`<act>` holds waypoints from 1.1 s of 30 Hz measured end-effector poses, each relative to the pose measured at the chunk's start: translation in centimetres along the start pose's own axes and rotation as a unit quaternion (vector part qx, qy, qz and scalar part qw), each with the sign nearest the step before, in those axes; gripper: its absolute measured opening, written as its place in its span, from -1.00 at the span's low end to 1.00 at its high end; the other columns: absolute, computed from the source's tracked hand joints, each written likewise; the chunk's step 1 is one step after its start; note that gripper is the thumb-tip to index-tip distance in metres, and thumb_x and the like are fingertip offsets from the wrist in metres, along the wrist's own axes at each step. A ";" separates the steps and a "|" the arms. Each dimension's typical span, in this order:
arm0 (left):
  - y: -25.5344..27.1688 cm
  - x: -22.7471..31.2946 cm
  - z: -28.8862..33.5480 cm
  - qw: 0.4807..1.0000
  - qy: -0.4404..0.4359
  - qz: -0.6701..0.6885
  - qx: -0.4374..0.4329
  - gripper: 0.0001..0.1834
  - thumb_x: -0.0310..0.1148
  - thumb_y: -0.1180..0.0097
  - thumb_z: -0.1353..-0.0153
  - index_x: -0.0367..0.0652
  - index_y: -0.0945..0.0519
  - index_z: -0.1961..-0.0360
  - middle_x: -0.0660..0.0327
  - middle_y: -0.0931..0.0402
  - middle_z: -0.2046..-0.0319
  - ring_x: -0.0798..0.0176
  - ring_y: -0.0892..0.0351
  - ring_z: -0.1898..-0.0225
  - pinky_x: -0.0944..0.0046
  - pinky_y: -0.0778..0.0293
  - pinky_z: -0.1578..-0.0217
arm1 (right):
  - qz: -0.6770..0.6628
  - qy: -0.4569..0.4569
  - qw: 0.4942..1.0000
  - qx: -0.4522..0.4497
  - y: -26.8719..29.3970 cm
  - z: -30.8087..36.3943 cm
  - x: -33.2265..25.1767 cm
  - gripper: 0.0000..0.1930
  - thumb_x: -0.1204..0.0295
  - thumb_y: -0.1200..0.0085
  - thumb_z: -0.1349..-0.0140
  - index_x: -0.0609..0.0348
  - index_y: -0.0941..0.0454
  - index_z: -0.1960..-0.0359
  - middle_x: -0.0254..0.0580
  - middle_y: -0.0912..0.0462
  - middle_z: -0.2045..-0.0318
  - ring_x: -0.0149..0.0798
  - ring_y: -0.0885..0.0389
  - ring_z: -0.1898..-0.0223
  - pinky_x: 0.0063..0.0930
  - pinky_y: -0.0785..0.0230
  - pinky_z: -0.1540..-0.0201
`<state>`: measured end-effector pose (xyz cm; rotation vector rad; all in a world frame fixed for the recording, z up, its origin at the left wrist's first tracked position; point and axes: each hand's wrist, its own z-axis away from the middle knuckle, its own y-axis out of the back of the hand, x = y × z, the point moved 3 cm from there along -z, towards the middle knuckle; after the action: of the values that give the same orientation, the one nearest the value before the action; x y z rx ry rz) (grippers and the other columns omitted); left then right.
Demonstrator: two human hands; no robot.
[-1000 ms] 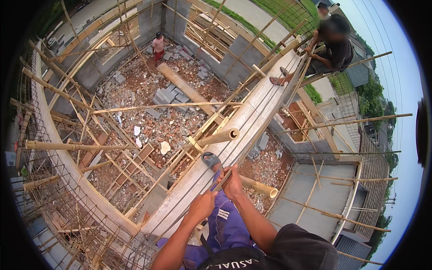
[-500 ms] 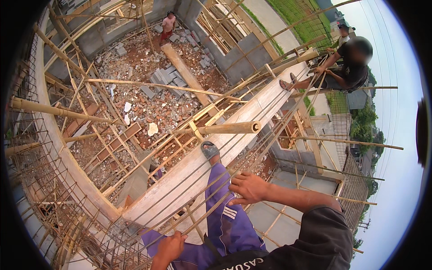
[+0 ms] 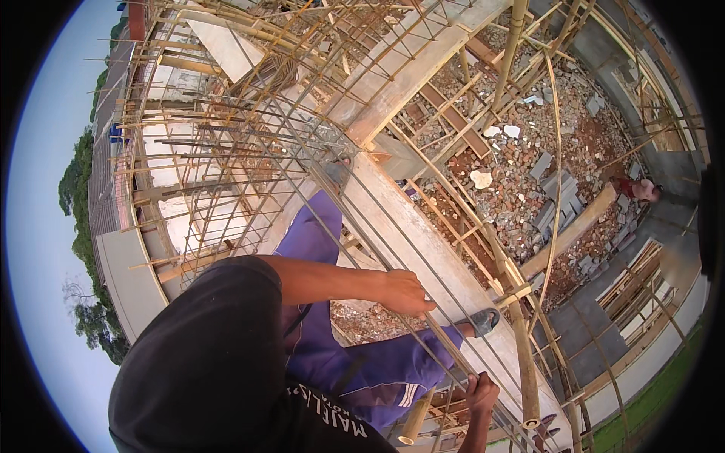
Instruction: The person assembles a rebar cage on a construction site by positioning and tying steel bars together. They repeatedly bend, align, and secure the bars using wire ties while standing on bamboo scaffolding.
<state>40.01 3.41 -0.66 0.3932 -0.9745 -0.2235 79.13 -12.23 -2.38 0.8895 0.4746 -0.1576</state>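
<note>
Long thin steel reinforcing bars (image 3: 447, 341) run in a loose bundle over my lap, slanting from the rebar cages at upper left to the lower right. My left hand (image 3: 408, 293) is closed over the bars in front of my knees. Further right and nearer the lower edge, my right hand (image 3: 482, 392) is closed round the bars too. They lie over a long pale wooden beam form (image 3: 411, 219). My sandalled feet rest on it: one foot (image 3: 483, 322) beside a bamboo pole, the other (image 3: 336, 172) near the corner, partly behind bars.
Upright rebar cages (image 3: 226, 151) crowd the left side. A bamboo pole (image 3: 521, 362) sticks out by my right foot. Far below lie rubble (image 3: 521, 181), grey blocks (image 3: 559, 200) and a plank (image 3: 578, 226); a person (image 3: 638, 189) stands there. At the lower right, another person's feet (image 3: 545, 432) rest on the form.
My view has swung left, from the co-worker at the form's far end to the corner and rebar cages. My left arm now reaches across the bars; the right hand is lower in view.
</note>
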 end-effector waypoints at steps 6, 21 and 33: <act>-1.6 -2.0 -1.3 0.999 -0.022 -0.016 0.024 -0.52 0.06 0.19 -0.46 -0.20 -0.44 0.29 0.06 -0.57 0.62 -0.15 -0.65 0.44 -0.09 -0.54 0.37 | 0.002 -0.054 0.998 -0.045 -0.4 0.0 -0.2 -0.51 0.01 0.03 -0.38 0.19 -0.41 0.53 0.14 -0.53 0.66 0.30 -0.54 0.57 0.08 -0.37 0.48; -1.9 -5.4 5.1 0.999 0.013 -0.036 0.010 -0.48 0.06 0.19 -0.47 -0.25 -0.48 0.27 0.05 -0.57 0.64 -0.10 -0.67 0.43 -0.04 -0.53 0.38 | -0.059 -0.018 0.997 -0.044 -2.2 -2.9 -7.0 -0.58 0.09 -0.05 -0.37 0.26 -0.50 0.42 0.10 -0.55 0.62 0.23 -0.56 0.54 -0.02 -0.38 0.46; 2.1 -5.9 8.3 0.994 0.070 -0.026 0.079 -0.53 0.02 0.07 -0.42 -0.22 -0.57 0.21 0.10 -0.63 0.47 -0.02 -0.64 0.21 -0.12 -0.48 0.18 | -0.107 -0.058 0.983 -0.137 -0.8 -2.1 -1.0 -0.35 -0.15 0.05 -0.34 0.27 -0.49 0.60 0.15 -0.41 0.76 0.26 -0.48 0.62 -0.03 -0.26 0.53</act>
<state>29.90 5.52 -0.12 0.5722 -0.8479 -0.1634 77.32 -11.16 -3.58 0.5543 0.4698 -0.3307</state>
